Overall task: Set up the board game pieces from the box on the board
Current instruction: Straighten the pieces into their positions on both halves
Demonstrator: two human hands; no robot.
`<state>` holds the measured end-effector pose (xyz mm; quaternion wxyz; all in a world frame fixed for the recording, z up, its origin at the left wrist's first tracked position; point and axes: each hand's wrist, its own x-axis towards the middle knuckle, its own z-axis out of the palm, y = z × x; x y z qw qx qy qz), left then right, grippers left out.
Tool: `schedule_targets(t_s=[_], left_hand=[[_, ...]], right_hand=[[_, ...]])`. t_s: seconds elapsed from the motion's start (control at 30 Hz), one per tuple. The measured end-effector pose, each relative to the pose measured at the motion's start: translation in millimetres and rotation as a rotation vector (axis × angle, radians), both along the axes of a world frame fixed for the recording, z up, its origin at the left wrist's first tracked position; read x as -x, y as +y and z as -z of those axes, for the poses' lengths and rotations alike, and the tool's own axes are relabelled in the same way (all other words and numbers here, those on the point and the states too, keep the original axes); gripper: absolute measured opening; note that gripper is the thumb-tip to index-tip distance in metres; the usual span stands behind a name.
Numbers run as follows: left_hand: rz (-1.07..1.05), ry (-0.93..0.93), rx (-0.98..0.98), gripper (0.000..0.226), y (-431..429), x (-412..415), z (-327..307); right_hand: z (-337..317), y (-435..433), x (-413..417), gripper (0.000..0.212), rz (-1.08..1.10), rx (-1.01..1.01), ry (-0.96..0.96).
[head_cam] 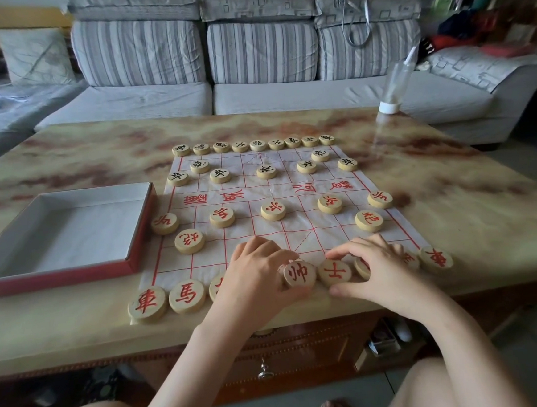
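- Nearly finished, by the look of it: box (pixel 58 279) open on the table (pixel 455 220) just left of the board (pixel 263 232), showing only a bare pale floor, no piece visible inside.
- Far side apparently complete: far row (pixel 257 145) of nine black-lettered discs along the board's far edge, two black cannons (pixel 200 166) just in front of it, five black soldiers (pixel 266 171) in a line next to the river lettering.
- Near side mostly placed: five red soldiers (pixel 273 211) spread across on this side of the river, two red cannons (pixel 189 241) one rank behind, one toward each edge.
- Near row (pixel 186 295) strung along the board's near edge: a chariot disc at each end, a horse disc beside the left chariot, other discs partly or wholly hidden under the hands. Full count of nine impossible to confirm.
- Left hand (pixel 260 274) curled over the middle-left of that row, fingertips at the far rim and thumb at the near rim of the general piece (pixel 299 274), pinching it flat at the centre.
- Right hand (pixel 375 268) curled likewise, index finger at the far rim and thumb at the near rim of the advisor piece (pixel 334 272), pinching it; disc flat, just beside the general piece on its right, touching or all but touching.
- Step in hand, as a judgement: nudging centre back-row discs into line and even spacing, not fetching anything new.
- Left to do, again as a judgement: squaring up the centre, checking the discs hidden under the palms, letting go; possibly shifting the end discs overhanging the sheet onto its lines.
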<state>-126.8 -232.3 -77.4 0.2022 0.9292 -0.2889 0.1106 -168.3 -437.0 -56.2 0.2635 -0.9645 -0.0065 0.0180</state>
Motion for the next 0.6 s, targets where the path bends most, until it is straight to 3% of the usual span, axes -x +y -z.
schedule_targets(t_s=[0.2, 0.6], left_hand=[[0.010, -0.005, 0.018, 0.066, -0.5, 2.0, -0.8], [0.033, -0.026, 0.041, 0.054, -2.4, 6.6, 1.4]], right_hand=[[2.3, -2.1, -0.5, 0.049, -0.005, -0.013, -0.005], [8.1, -4.7, -2.2, 0.044, -0.047, -0.058, -0.032]])
